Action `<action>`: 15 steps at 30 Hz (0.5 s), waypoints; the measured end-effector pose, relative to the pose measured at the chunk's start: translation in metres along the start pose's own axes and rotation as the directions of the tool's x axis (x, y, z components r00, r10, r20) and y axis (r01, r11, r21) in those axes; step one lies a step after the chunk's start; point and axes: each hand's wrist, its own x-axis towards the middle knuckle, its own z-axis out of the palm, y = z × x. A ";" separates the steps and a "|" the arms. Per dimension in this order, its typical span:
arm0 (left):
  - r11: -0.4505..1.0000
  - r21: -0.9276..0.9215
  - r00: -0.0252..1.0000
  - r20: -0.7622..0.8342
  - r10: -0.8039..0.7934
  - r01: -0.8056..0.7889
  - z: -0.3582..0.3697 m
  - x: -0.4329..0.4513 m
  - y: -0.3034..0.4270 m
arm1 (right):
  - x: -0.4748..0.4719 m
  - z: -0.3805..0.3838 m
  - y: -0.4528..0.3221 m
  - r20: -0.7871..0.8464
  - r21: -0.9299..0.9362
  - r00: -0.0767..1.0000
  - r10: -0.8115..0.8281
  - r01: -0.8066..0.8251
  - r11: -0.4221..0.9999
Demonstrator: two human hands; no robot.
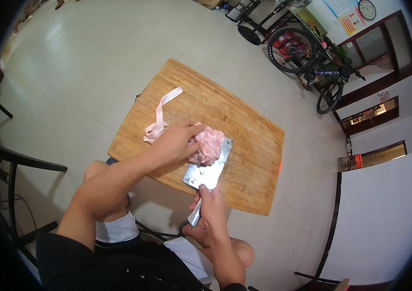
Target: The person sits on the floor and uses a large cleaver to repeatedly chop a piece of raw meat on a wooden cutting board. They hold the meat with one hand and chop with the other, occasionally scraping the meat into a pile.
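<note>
A mound of minced meat (209, 143) lies on the broad steel blade of a cleaver (204, 174) over a wooden cutting board (249, 163). My right hand (211, 207) grips the cleaver's metal handle, which points back towards me past the board's near edge. The blade is held flat, its far end under the meat. My left hand (186, 142) rests against the left side of the mince, thumb and fingers spread on it. Left of that hand lies a pale strip of pork skin (160, 112), its near end bunched up and partly hidden by my forearm.
A black-framed chair (27, 160) stands at the left. Beyond the board to the upper right are a bicycle (300, 58), a pedestal fan's base (249, 35) and red fire extinguishers (285, 42). My knees are close to the board's near edge. A white partition (380, 218) is at the right.
</note>
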 end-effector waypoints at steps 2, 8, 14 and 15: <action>1.000 -0.022 1.000 -0.027 0.001 -0.002 0.002 0.005 -0.007 | 0.019 0.003 0.004 0.048 0.134 0.998 -0.035 0.029 0.991; 0.987 -0.134 0.996 -0.027 0.087 -0.089 0.004 0.016 -0.004 | 0.039 -0.032 -0.010 0.169 0.378 0.985 -0.045 -0.022 0.926; 0.878 -0.443 0.959 0.118 0.257 -0.180 0.016 0.027 0.033 | 0.030 -0.107 -0.045 -0.076 0.097 0.963 -0.260 0.266 0.959; 0.930 -0.323 0.956 0.169 0.240 -0.176 0.013 0.029 0.032 | 0.028 -0.110 -0.046 -0.101 -0.042 0.942 -0.321 0.318 0.947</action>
